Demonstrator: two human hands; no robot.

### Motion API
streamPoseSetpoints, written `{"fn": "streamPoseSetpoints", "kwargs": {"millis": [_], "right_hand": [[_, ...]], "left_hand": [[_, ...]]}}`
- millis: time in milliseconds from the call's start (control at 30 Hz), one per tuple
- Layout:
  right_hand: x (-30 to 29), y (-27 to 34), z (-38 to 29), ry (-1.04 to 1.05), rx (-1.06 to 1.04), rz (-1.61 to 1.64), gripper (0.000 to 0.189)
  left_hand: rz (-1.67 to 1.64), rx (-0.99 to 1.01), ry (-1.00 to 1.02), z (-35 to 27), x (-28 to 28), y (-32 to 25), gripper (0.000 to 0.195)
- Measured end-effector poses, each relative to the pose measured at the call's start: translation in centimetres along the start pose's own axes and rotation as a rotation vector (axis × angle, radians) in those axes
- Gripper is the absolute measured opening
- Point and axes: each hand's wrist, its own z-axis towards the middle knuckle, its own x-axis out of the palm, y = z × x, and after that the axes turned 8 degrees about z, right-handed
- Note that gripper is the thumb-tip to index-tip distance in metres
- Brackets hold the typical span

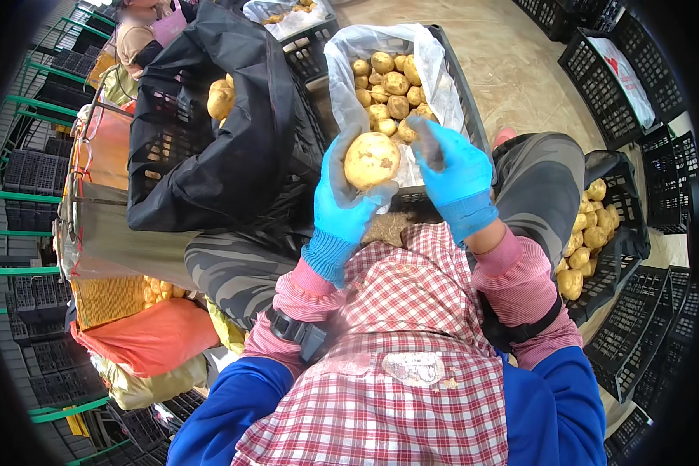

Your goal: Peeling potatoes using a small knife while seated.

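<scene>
A large yellow potato [372, 161] with brown blemishes rests in my left hand [339, 189], whose gloved fingers curl around its left side and underside. My right hand [455, 169], in a matching blue glove with grey palm, is just right of that potato, fingers apart and nothing between them. Beyond both hands stands a black plastic crate [465, 96] lined with white plastic film [349, 64]. Several smaller potatoes [395, 83] fill its far part; bare film shows at the near end, partly hidden by my hands.
Left of me, a black crate draped with black cloth [250, 128] holds a few potatoes [221, 100]. On my right is a cloth-lined crate of potatoes [595, 236]. Stacked black crates [629, 326] line the right side. Another person [137, 43] is at upper left, near filled sacks [151, 338].
</scene>
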Motion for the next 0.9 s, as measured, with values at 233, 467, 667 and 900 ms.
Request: {"fn": "streamPoseSetpoints", "kwargs": {"millis": [233, 467, 667, 900], "right_hand": [[-0.3, 0.3, -1.2, 0.190, -0.133, -0.510, 0.029], [-0.1, 0.3, -1.4, 0.249, -0.076, -0.370, 0.031], [-0.7, 0.0, -0.4, 0.229, 0.161, -0.345, 0.038], [-1.1, 0.4, -0.5, 0.358, 0.164, -0.327, 0.039]], "left_hand": [[0.119, 0.013, -0.053, 0.0, 0.6, 1.1, 0.091], [-0.039, -0.043, -0.020, -0.4, 0.3, 1.6, 0.090], [-0.411, -0.156, 0.087, -0.7, 0.1, 2.2, 0.085], [-0.340, -0.115, 0.164, -0.7, -0.3, 2.4, 0.083]]}}
